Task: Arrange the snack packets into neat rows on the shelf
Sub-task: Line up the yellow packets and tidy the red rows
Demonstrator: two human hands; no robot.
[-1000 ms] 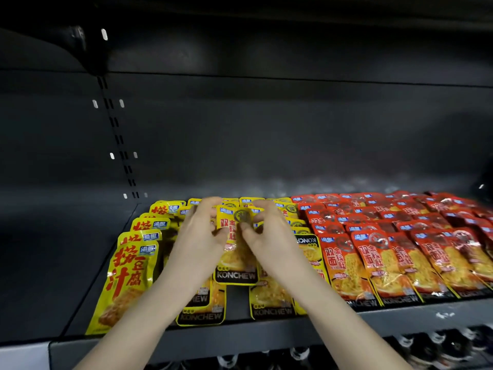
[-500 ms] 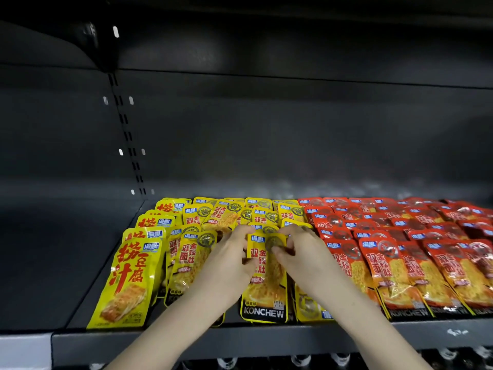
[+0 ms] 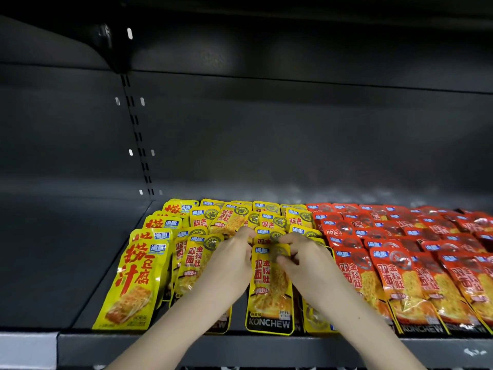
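Yellow snack packets (image 3: 202, 225) lie in overlapping rows on the left half of the dark shelf (image 3: 240, 345); red packets (image 3: 416, 265) fill the right half. One yellow packet (image 3: 269, 297) lies flat near the front edge, between both hands. My left hand (image 3: 229, 263) rests at its upper left corner, fingers curled toward the top edge. My right hand (image 3: 304, 260) pinches its upper right part with curled fingers. Whether the left hand grips the packet is hidden by its own fingers. A tilted yellow packet (image 3: 229, 222) lies crooked just beyond my left hand.
A column of taller yellow tofu packets (image 3: 133, 281) runs along the left end of the rows. Left of it the shelf floor (image 3: 58, 263) is bare and dark. A slotted upright (image 3: 136, 134) stands at the back wall. An upper shelf (image 3: 266, 36) hangs overhead.
Both hands pulled one yellow packet from the middle of the rows toward the front edge and laid it flat there. The view shifted slightly.
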